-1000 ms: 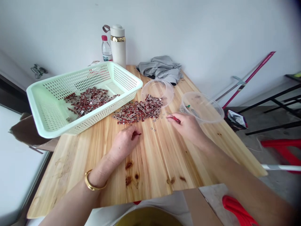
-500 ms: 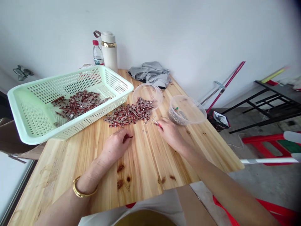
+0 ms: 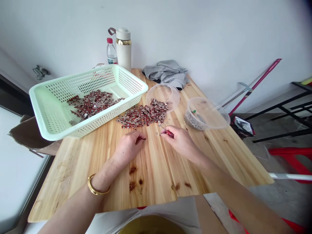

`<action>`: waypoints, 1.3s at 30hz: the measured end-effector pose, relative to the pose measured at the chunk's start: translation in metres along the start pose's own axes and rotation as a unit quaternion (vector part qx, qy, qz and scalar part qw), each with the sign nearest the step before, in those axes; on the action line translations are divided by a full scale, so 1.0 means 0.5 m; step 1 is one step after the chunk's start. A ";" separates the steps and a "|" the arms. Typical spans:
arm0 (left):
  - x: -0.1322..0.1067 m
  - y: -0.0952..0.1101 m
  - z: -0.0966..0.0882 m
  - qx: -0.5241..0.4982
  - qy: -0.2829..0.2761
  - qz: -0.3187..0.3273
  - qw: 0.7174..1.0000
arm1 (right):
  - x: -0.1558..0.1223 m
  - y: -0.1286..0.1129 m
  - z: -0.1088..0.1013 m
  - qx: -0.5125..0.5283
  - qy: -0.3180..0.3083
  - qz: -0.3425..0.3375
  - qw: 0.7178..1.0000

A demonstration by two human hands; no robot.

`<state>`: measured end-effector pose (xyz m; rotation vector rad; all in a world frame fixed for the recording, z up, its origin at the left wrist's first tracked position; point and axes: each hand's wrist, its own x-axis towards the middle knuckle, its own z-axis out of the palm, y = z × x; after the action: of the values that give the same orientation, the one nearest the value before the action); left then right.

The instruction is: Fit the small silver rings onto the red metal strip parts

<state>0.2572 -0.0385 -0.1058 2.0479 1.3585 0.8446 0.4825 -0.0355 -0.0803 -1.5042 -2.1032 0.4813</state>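
My left hand (image 3: 129, 144) rests on the wooden table with its fingers closed on a small reddish-brown strip (image 3: 144, 139), mostly hidden; only its tip shows. My right hand (image 3: 179, 140) is closed around a small red-handled screwdriver (image 3: 170, 133), its thin metal shaft pointing up and to the left. Its fingertips are close to several small metal pieces (image 3: 156, 133) lying loose on the wood. Just beyond both hands is a pile of reddish-brown strips (image 3: 143, 116) with metal dots, partly spilling from a clear round tub (image 3: 174, 103) that lies on the table.
At the left stands a pale green perforated basket (image 3: 92, 129) holding more strips. A clear plastic bowl (image 3: 216, 118) with small metal pieces stands at the right. Behind are a white flask (image 3: 123, 52), a water bottle (image 3: 111, 52) and grey cloth (image 3: 168, 71).
The view has shifted, so most things sit farther right. My right hand has turned and drawn nearer the loose metal pieces, showing more of the screwdriver. My left hand keeps its grip.
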 end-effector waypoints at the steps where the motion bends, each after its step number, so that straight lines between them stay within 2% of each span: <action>1: 0.001 0.002 0.000 -0.004 0.006 -0.005 1.000 | -0.002 -0.018 0.012 0.027 0.004 -0.006 1.000; 5: 0.004 0.007 0.002 -0.010 0.017 -0.033 0.999 | -0.001 -0.065 0.069 0.039 0.010 -0.057 0.998; 9: 0.005 0.009 0.003 -0.011 0.020 -0.027 0.999 | 0.013 -0.064 0.099 -0.010 0.018 -0.077 0.997; 15: 0.005 0.013 -0.001 -0.019 0.026 -0.016 0.999 | 0.016 -0.057 0.104 0.014 0.030 -0.080 0.996; 23: 0.010 0.013 -0.003 -0.007 0.020 -0.044 0.999 | 0.006 -0.063 0.119 -0.049 0.038 -0.076 0.995; 31: 0.013 0.006 -0.006 -0.028 0.017 -0.050 0.998 | 0.015 -0.064 0.117 0.012 0.027 -0.050 0.998; 39: 0.015 0.007 -0.006 0.019 0.018 -0.070 0.997 | 0.000 -0.070 0.124 -0.020 0.054 -0.060 0.997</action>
<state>0.2593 -0.0326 -0.0997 1.9479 1.5288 0.8042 0.4192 -0.0466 -0.1109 -1.3828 -2.1148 0.3098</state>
